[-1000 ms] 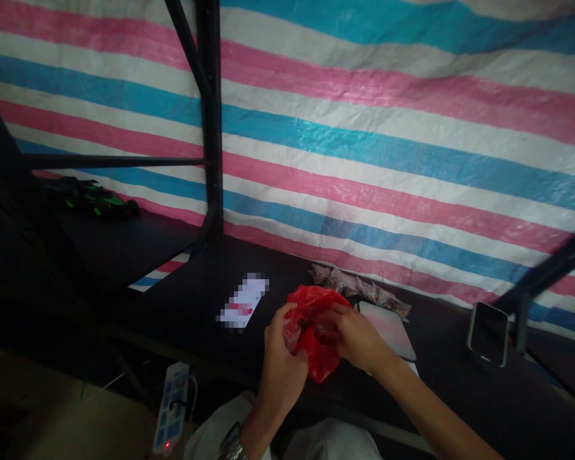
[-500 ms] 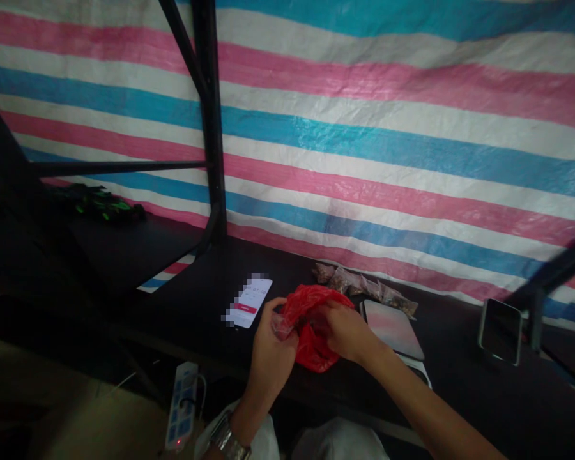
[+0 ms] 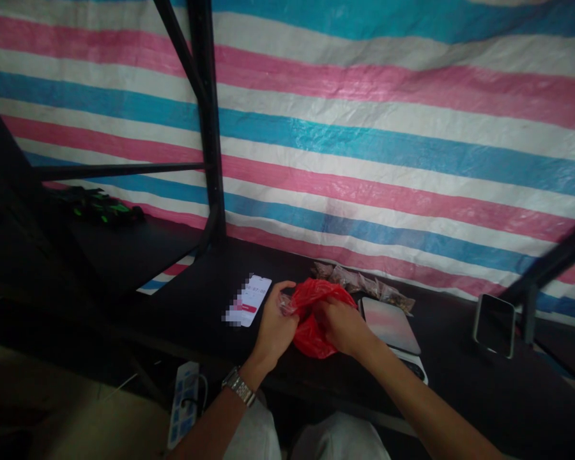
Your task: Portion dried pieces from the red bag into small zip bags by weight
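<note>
A crumpled red plastic bag (image 3: 316,342) stands with its mouth open near the front edge of the black shelf. At its left side, my left hand (image 3: 276,322) is closed on a small clear plastic bag (image 3: 286,304), its thumb against the red rim. My right hand (image 3: 347,326) reaches into the red bag from the right; its fingertips are hidden inside, so I cannot see what they touch. Just right of the bag lies a flat scale (image 3: 391,324) with a shiny plate. Behind it, several small filled clear bags (image 3: 359,283) lie in a row.
A lit phone (image 3: 250,301) with a timer screen lies left of my hands. Another dark-screened phone (image 3: 494,326) leans at the right. A black upright post (image 3: 211,128) stands at the left, before a striped sheet (image 3: 388,147). A power strip (image 3: 184,402) is below.
Both hands and the red bag have shifted slightly up in view. My left forearm has swung lower and further left, showing more of the watch. The right hand stays in the bag.
</note>
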Tool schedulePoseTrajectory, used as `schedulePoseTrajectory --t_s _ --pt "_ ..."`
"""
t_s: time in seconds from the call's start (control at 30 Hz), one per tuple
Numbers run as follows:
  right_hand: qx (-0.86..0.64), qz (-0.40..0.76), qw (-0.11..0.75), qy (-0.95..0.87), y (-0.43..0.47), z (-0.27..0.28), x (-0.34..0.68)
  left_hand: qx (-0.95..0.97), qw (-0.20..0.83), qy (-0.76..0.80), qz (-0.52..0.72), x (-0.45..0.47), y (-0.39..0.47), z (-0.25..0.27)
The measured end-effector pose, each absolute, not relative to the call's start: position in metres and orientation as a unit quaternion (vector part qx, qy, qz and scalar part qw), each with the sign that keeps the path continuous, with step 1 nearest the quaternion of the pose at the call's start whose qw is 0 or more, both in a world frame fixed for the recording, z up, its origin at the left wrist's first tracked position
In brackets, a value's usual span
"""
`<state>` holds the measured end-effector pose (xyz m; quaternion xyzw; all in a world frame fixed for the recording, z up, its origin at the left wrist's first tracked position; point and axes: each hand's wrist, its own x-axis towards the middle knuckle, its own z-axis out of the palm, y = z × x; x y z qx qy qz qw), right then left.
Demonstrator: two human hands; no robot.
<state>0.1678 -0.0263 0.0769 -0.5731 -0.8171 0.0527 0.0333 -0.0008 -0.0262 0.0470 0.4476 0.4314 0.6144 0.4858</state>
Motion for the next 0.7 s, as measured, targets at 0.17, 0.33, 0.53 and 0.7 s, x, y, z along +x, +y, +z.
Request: schedulePoseTrajectory --t_s 0.17,0.33,0.53,0.7 --pt "-0.578 0.053 0.033 -0.814 -0.024 0.074 0.173 0.444 0.525 0.417 0.595 0.004 -0.03 0.045" --pt "-0.569 0.067 0.04 -0.819 -0.022 0.07 0.173 0.423 0.588 0.393 0.567 0.013 -0.031 0.044" --pt "-0.571 0.06 0.046 -0.818 -0.025 0.07 0.175 0.406 0.604 0.394 0.561 0.007 -0.031 0.04" --pt "-0.58 0.065 0.049 -0.81 -0.025 0.066 0.175 0.401 0.639 0.39 0.528 0.01 -0.03 0.04"
